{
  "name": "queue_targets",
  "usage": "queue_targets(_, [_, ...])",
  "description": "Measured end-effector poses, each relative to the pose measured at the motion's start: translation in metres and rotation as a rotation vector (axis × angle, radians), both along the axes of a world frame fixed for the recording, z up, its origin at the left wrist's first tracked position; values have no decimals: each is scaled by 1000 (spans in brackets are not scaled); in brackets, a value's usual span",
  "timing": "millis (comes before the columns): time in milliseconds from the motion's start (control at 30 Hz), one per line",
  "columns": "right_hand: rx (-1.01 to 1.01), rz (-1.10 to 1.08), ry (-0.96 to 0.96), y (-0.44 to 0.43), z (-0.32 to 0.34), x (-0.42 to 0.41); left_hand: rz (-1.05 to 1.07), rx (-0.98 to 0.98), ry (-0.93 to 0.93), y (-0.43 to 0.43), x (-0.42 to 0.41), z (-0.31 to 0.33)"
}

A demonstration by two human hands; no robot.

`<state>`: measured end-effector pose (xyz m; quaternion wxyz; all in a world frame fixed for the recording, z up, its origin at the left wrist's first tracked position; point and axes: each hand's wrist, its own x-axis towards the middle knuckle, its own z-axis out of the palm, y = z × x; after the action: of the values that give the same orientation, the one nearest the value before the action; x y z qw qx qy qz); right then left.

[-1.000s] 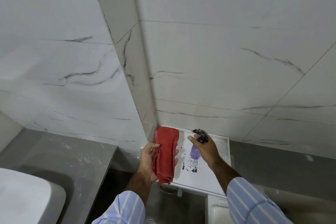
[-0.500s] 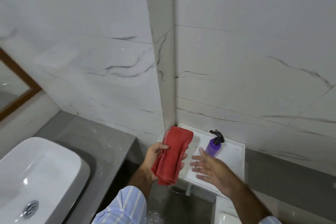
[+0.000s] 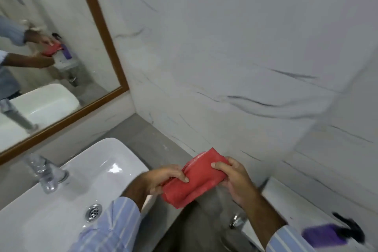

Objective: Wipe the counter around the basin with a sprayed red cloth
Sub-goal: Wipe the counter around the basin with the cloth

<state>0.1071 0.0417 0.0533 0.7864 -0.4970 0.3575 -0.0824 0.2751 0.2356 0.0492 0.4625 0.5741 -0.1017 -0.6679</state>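
A folded red cloth (image 3: 196, 180) is held in the air between both hands, above the right end of the grey counter (image 3: 143, 139). My left hand (image 3: 163, 180) pinches its left edge and my right hand (image 3: 235, 180) grips its right end. The white basin (image 3: 67, 200) sits on the counter to the left, under my left sleeve. The purple spray bottle (image 3: 325, 235) with a black trigger stands at the lower right on a white shelf (image 3: 296, 206), apart from both hands.
A chrome tap (image 3: 44, 172) rises behind the basin. A wood-framed mirror (image 3: 51, 47) hangs at the upper left. White marble wall tiles (image 3: 225, 67) close off the counter's right side. A chrome pipe fitting (image 3: 237, 221) shows below the shelf.
My view has swung left toward the basin. My right hand left the spray bottle on the shelf and now grips the red cloth together with my left hand.
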Motion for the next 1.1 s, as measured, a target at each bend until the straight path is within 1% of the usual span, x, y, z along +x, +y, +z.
queue_targets(167, [-301, 164, 121, 21, -14, 95, -115, 109, -508, 39, 106, 4])
queue_targets(233, [-480, 261, 177, 28, -23, 136, -164, 132, -719, 41, 154, 1])
queue_targets(333, [-789, 395, 251, 34, -30, 189, -319, 207, -1061, 31, 214, -10])
queue_targets(367, [-894, 436, 266, 35, -32, 204, -371, 249, -1146, 25, 230, -15])
queue_targets(433, [-1100, 511, 269, 39, -39, 231, -426, 317, -1254, 13, 253, -25])
queue_targets(533, [-1411, 626, 269, 44, -58, 275, -417, 379, -1364, -1, 285, -47])
queue_targets(633, [-1723, 758, 279, 43, -80, 302, -388, 451, -1579, -11, 299, -75])
queue_targets(667, [-1798, 790, 257, 45, -88, 306, -396, 463, -1633, -14, 300, -87])
queue_targets(733, [-1931, 836, 242, 44, -110, 314, -443, 459, -1688, -23, 304, -112])
queue_targets(767, [-1936, 878, 244, 43, -120, 315, -490, 454, -1684, -26, 304, -120])
queue_targets(833, [-1875, 975, 267, 42, -142, 313, -608, 452, -1598, -28, 303, -135])
queue_targets(900, [-1876, 1027, 295, 39, -162, 303, -723, 499, -1479, -23, 296, -141])
queue_targets(933, [-1811, 1092, 317, 38, -168, 297, -742, 533, -1417, -19, 294, -139])
queue_targets(967, [-1742, 1134, 314, 36, -176, 291, -705, 555, -1357, -11, 295, -135])
queue_targets(1000, [-1693, 1143, 300, 33, -179, 286, -615, 556, -1310, -4, 296, -128])
queue_targets(1067, [-1685, 1074, 234, 29, -188, 286, -321, 567, -1285, 22, 297, -114])
queue_targets(1100, [-1698, 1020, 193, 29, -190, 294, -148, 590, -1325, 39, 293, -110])
